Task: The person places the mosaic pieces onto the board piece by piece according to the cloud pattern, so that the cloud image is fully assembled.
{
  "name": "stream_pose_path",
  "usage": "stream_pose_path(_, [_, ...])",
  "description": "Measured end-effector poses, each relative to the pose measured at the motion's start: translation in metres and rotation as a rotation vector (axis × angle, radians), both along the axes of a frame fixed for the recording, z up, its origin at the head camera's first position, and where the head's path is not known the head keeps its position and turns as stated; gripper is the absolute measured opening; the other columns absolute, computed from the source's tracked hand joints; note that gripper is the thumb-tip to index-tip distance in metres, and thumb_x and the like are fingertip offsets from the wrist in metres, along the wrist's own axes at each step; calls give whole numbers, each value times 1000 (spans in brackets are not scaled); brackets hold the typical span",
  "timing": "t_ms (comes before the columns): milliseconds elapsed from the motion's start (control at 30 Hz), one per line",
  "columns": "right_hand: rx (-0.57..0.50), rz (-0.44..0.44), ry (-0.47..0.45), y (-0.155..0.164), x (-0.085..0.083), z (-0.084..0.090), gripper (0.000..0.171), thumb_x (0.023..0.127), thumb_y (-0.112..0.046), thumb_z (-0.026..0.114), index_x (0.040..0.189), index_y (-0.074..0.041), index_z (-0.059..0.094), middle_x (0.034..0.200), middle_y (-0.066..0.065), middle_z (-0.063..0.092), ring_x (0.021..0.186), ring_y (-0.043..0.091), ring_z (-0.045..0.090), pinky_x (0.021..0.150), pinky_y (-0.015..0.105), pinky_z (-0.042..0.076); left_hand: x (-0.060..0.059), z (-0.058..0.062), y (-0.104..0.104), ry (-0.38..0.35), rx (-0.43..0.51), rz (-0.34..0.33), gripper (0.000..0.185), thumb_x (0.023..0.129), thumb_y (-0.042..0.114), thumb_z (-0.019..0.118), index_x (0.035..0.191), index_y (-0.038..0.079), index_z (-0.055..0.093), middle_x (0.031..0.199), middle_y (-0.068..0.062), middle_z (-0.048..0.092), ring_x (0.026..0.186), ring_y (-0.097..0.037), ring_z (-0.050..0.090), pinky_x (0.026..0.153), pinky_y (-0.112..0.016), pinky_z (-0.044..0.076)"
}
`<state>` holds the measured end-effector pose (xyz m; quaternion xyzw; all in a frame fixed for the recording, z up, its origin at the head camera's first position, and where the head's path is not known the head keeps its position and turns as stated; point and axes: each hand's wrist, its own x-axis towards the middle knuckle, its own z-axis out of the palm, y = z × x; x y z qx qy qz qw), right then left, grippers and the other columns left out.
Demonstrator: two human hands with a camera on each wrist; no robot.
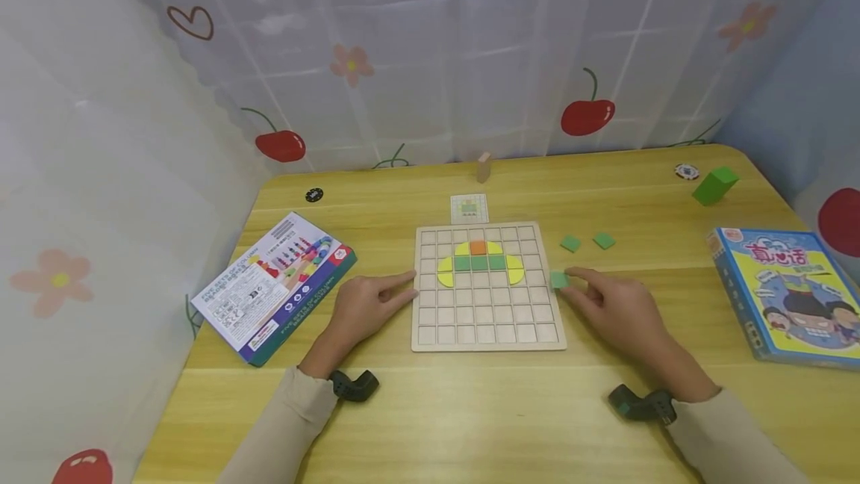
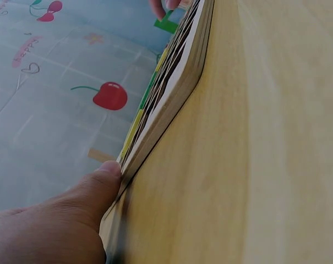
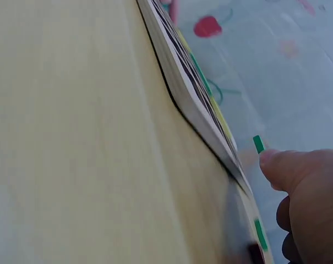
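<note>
A square wooden grid board [image 1: 485,315] lies mid-table, with yellow curved pieces [image 1: 514,270], green squares [image 1: 480,263] and one orange square [image 1: 478,247] set in its upper cells. My left hand [image 1: 363,310] touches the board's left edge with thumb and forefinger; in the left wrist view the thumb [image 2: 94,190] rests at that edge. Between thumb and forefinger my right hand [image 1: 621,312] pinches a green square tile [image 1: 559,280] by the board's right edge. Two more green tiles [image 1: 569,243] lie beyond that hand. Behind the board is a small pattern card [image 1: 469,209].
On the left lies a beaded-boxes game box [image 1: 275,286], and on the right a blue and yellow box [image 1: 796,293]. A green block [image 1: 715,186], a wooden block [image 1: 484,167], a black chip [image 1: 313,194] and a white-and-black chip [image 1: 687,171] stand or lie toward the back.
</note>
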<state>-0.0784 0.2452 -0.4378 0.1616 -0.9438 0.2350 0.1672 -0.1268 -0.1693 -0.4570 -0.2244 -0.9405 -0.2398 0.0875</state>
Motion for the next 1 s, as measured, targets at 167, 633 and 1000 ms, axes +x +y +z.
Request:
stream_pose_path(167, [-11,53,-36,-23,-6,-1,31,91,-26,80,117,-10,76,57,-12,37,49,4,28,47,24,24,0,0,0,-2,1,0,38,95,52,69,128,33,73,51,14,29,48,-3,23,49,-27,21])
stream_pose_path(633, [-3,91,-103,-72,-25,-4,33,94,-32,76,120,-11,76,56,-12,43,50,8,35,50,27,29,1,1,1,-12,-10,-1,38,95,52,69,129,33,73,51,14,32,48,-3,24,49,-27,22])
stream_pose_path(1000, [47,67,-97,-76,-27,-7,37,95,-35,74,123,-11,75,54,-11,41,48,8,33,48,27,25,0,0,1,-4,-6,6,39,95,53,69,128,33,73,51,14,30,48,-3,23,49,-27,22])
